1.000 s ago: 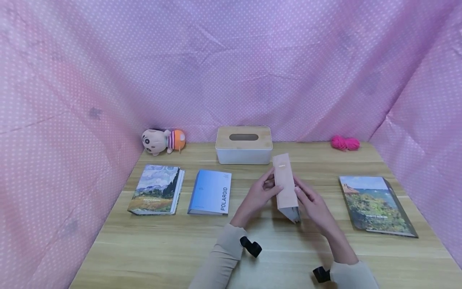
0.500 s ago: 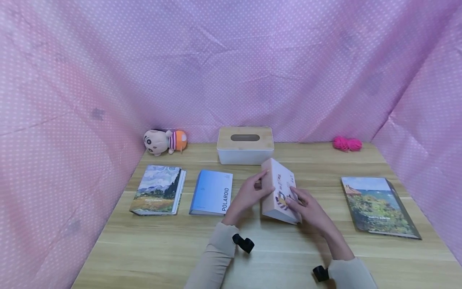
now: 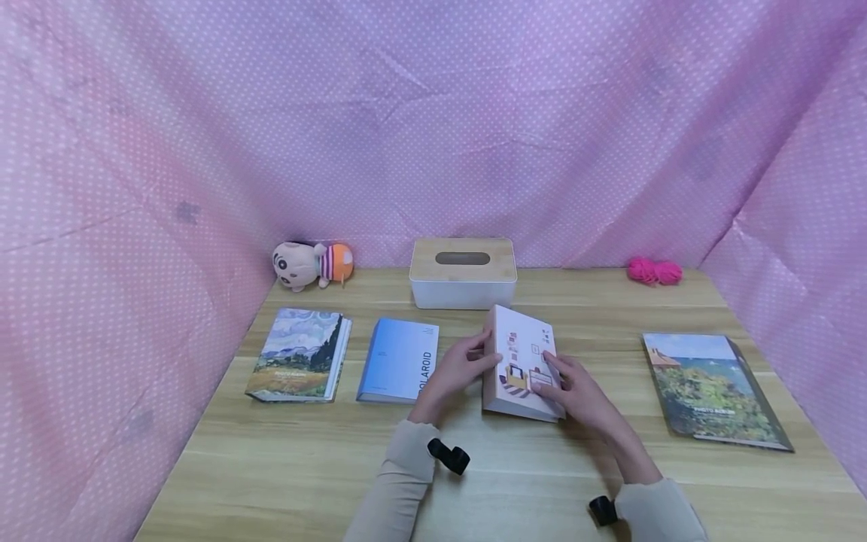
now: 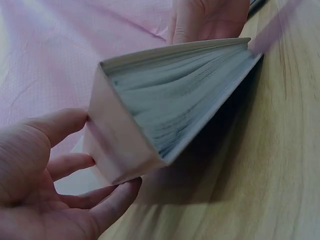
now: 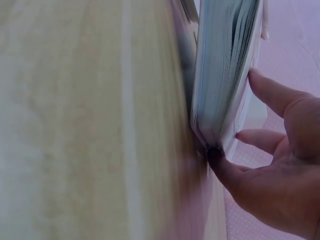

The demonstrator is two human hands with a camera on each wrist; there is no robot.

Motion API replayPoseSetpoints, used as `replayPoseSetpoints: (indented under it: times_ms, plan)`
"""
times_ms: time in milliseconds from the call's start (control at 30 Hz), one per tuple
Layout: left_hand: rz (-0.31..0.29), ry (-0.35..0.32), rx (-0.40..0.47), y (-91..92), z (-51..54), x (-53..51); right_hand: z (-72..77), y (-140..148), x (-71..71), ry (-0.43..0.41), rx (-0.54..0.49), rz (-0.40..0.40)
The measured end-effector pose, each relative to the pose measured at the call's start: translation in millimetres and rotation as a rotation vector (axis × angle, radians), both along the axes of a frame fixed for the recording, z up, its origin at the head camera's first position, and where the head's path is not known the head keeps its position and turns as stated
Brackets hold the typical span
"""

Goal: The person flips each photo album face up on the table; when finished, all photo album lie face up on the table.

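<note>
A thick pale pink album (image 3: 524, 361) with a printed white cover lies tilted in front of the tissue box, its spine side raised. My left hand (image 3: 455, 370) grips the spine side; in the left wrist view its thumb and fingers (image 4: 120, 197) touch the spine (image 4: 117, 132). The right hand (image 3: 581, 393) holds the opposite edge, with fingertips on the cover. In the right wrist view one fingertip of this hand (image 5: 285, 150) reaches under the corner of the album (image 5: 222, 65), and others lie against the cover.
Left of the album lie a blue album (image 3: 398, 361) and a landscape-cover album (image 3: 298, 354). Another painted album (image 3: 714, 391) lies at the right. Along the back are a plush toy (image 3: 311, 266), a tissue box (image 3: 463, 293) and pink yarn (image 3: 654, 271).
The album has turned from spine up to printed cover up and come down lower. My left hand has moved slightly left with the spine; the right fingers have shifted onto the cover.
</note>
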State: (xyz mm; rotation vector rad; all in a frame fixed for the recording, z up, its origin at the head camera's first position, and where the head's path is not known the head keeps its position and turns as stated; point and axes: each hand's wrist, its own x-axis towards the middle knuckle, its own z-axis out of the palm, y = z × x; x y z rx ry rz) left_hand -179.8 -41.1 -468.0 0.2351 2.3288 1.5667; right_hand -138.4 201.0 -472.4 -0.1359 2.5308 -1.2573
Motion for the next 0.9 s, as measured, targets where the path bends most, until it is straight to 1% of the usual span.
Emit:
replayPoseSetpoints:
  times_ms: [133, 200, 400, 600, 733, 833, 900]
  plan:
    - [-0.005, -0.008, 0.022, -1.4, -3.5, -0.2, -0.3, -1.3, -0.4, 0.033, 0.035, 0.012]
    - [-0.005, -0.010, 0.020, -1.6, -4.0, 0.2, 0.0, -2.3, -0.6, 0.048, 0.052, 0.017]
    - [0.011, -0.021, -0.021, -0.6, -3.9, 3.0, -0.9, -3.4, -0.9, 0.042, 0.069, 0.013]
    - [0.039, -0.032, -0.094, 2.6, -7.1, 3.8, -1.4, -3.8, -0.6, 0.035, 0.107, 0.010]
    - [0.051, -0.042, -0.131, 3.9, -6.8, 4.4, -2.7, -4.6, -0.7, 0.030, 0.122, 0.004]
    - [0.049, -0.045, -0.135, 2.4, -6.8, 4.6, -3.3, -6.7, -0.5, 0.033, 0.124, 0.000]
    - [0.045, -0.040, -0.118, 0.1, -7.5, 4.3, -3.7, -9.1, -0.4, 0.035, 0.129, 0.003]
